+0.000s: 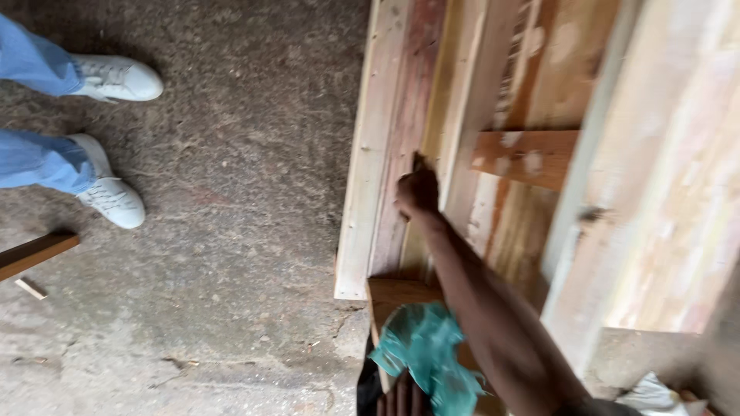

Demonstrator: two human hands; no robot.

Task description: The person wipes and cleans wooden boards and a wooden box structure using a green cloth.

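Head view, looking down at a stack of wooden boards (432,115) lying flat on the concrete floor (231,231), their long edges side by side so that each face and edge can be reached from above. The right hand (418,191), at the end of an arm stretched forward from the lower right, rests on a board near the middle of the stack; its fingers are curled and closed against the wood, seemingly to steady or shift that board, though motion blur hides whether they pinch an edge. The left hand (402,400) shows only as fingertips at the bottom edge, just beside a crumpled teal cloth (428,358); whether it grips the cloth cannot be told. The cloth sits on a short brown plank (395,296) at the near end of the stack. A shorter reddish board (528,156) lies crosswise on the stack. At the upper left stand another person's white shoes (116,139) and blue trouser legs, well apart from the boards. A wood offcut (35,253) lies on the floor at the left.
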